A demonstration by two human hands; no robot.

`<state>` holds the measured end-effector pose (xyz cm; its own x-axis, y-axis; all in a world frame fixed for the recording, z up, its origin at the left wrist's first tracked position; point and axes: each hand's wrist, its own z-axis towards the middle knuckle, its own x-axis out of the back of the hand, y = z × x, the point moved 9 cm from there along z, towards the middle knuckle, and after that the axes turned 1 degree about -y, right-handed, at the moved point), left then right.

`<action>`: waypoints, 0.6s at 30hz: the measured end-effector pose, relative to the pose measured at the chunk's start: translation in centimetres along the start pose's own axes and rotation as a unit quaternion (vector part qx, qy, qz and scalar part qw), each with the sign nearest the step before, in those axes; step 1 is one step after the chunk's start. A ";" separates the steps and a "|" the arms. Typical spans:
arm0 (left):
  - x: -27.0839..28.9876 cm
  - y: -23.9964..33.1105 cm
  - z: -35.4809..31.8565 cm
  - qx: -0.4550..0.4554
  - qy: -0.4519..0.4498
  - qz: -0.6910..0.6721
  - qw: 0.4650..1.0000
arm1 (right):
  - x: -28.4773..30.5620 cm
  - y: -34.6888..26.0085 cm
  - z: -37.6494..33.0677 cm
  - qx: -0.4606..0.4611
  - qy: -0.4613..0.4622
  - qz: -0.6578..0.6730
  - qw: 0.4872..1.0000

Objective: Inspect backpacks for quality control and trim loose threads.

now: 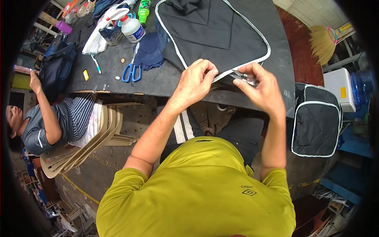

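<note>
A black fabric piece point(215, 33) edged with white binding point(173, 41) lies across the dark table, its near corner at the table's front edge. My left hand point(193, 83) is closed, thumb and fingers pinching the bound edge of that corner. Just right of it, my right hand point(263, 89) is closed around small metal thread snips point(245, 78). The snips' tip points left and meets the white binding between my hands. Whether the blades touch a thread is too small to tell.
Blue-handled scissors point(132, 72), a dark blue cloth point(150, 51), a white spray bottle point(132, 29) and a green bottle point(143, 12) are on the table's left. A person point(51, 118) sits left on stacked plastic chairs point(104, 122). A black white-edged bag point(318, 124) stands right.
</note>
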<state>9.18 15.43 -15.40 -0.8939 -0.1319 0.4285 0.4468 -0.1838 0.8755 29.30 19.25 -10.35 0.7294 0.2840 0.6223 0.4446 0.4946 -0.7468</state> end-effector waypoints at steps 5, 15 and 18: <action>-0.1 0.7 -0.2 0.006 0.013 0.017 1.000 | -0.3 1.4 5.7 0.038 -0.177 -0.008 0.983; 0.1 1.2 -0.3 -0.016 0.031 0.011 0.999 | -3.0 1.1 7.9 0.045 -0.277 -0.036 0.959; 0.0 1.0 -0.3 -0.017 0.029 0.008 0.999 | -3.4 1.3 7.8 0.032 -0.294 -0.040 0.954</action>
<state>9.65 14.95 -14.59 -0.8833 -0.1904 0.4284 0.4632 -0.2136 0.8601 23.33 25.30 -11.58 0.2681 0.6460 0.7147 0.4394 0.5782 -0.6875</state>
